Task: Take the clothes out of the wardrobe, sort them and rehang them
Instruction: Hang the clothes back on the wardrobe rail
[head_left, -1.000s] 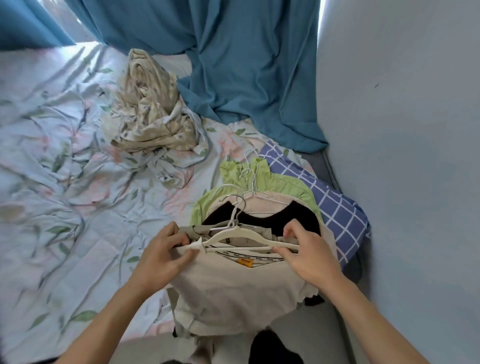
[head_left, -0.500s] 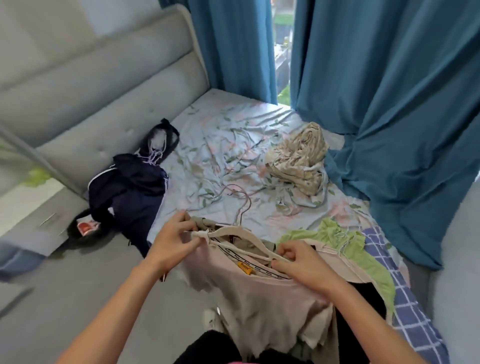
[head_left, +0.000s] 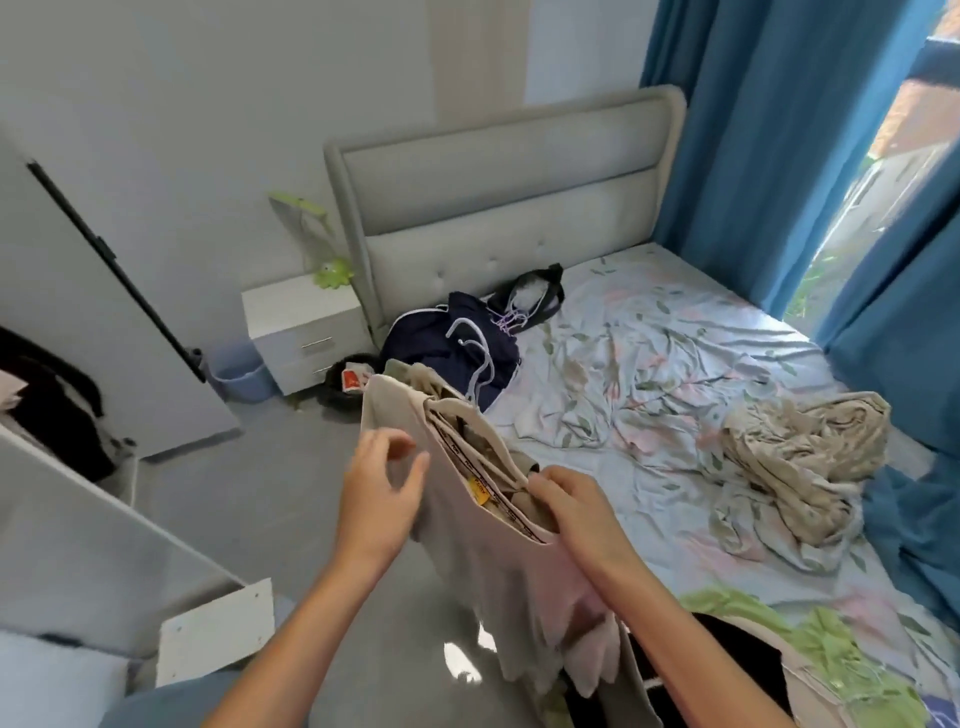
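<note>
Two hands (left hand (head_left: 382, 488) open, right hand (head_left: 576, 512) gripping) at one garment (head_left: 467, 525).

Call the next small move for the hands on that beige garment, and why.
Probably close the open left hand back onto the beige hanger-hung garment: only the right hand pinches its collar, and the white plastic hanger tips away toward the bed, so the garment hangs unevenly.

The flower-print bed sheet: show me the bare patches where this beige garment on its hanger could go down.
Free: the middle of the flower-print bed sheet, between the dark navy clothes pile by the grey padded headboard and the crumpled beige floral bundle. Crowded: the near corner, under the lime green garment and black garment.
</note>
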